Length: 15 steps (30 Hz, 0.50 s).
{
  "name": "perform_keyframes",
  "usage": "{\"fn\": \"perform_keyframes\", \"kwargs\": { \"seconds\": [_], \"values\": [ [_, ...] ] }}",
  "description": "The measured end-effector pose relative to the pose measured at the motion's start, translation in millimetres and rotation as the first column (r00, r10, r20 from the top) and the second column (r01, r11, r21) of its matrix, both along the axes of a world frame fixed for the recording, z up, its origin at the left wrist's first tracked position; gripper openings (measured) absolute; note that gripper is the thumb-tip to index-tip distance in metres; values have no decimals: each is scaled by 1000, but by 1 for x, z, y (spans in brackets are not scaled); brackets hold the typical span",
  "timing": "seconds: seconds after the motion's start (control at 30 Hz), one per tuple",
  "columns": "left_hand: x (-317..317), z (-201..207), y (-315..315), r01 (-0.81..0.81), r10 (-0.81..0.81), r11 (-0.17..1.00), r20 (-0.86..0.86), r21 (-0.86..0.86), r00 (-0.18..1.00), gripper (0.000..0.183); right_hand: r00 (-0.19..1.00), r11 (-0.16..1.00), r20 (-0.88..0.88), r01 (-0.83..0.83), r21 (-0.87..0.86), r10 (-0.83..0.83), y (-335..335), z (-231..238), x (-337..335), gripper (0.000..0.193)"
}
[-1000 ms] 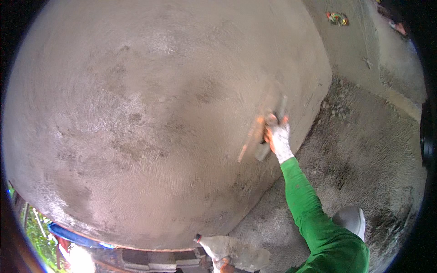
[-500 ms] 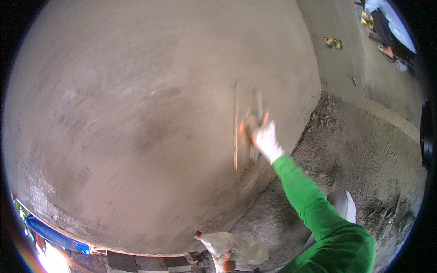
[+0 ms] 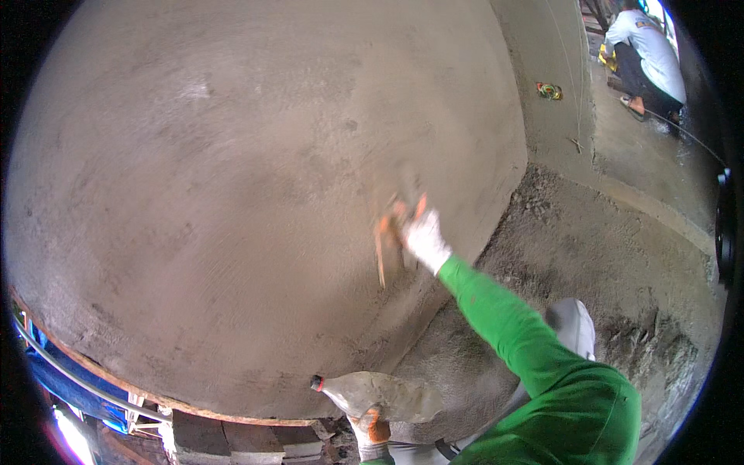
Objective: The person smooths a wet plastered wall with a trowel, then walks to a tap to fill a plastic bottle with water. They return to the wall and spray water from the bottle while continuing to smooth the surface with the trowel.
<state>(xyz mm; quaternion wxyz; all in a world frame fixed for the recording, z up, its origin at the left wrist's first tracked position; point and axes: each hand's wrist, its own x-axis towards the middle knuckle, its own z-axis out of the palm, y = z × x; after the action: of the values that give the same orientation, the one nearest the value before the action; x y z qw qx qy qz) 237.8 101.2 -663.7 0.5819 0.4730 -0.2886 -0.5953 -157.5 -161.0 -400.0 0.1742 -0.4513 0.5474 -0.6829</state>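
My right hand [image 3: 425, 235], in a white glove with orange fingers, is closed around the handle of a trowel [image 3: 380, 260]. Motion blurs the tool, which lies against a broad, smooth grey cement surface [image 3: 232, 232]. A long green sleeve covers the right arm. At the lower edge my left hand [image 3: 372, 431], gloved in white and orange, grips a clear plastic bottle [image 3: 384, 394] with a dark-and-red cap. The bottle lies sideways, its cap toward the left, and the palm is partly hidden behind it.
Rough darker cement [image 3: 573, 232] borders the smooth surface on the right. A coil of coloured wires [image 3: 549, 91] sits at upper right. Beyond it crouches another person [image 3: 647, 58] in a light shirt. Blue sheeting [image 3: 70, 387] and a pale pipe show at lower left.
My right hand and the trowel have moved slightly left over the cement. The view has shifted, showing more of the crouching person and my left hand. The bottle stays in my left hand.
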Motion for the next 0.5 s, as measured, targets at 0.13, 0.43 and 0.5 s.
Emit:
{"fn": "perform_keyframes", "kwargs": {
  "seconds": [0.13, 0.43, 0.5],
  "values": [
    [-1, 16, 18, -54, 48, 998, -135, -38, 990, 53, 732, 905, 533, -331, -266, 424, -20, 108, -36, 37],
    [-28, 114, 41, -131, 92, 974, -208, -183, 974, 51, 689, 757, -614, -616, -215, 386, 63, 9, 194, 36],
    [-21, 126, 56, -171, 146, 979, -209, -108, 967, 47, 787, 754, -147, -616, -228, 599, 48, -5, 154, 31]
  ]
}}
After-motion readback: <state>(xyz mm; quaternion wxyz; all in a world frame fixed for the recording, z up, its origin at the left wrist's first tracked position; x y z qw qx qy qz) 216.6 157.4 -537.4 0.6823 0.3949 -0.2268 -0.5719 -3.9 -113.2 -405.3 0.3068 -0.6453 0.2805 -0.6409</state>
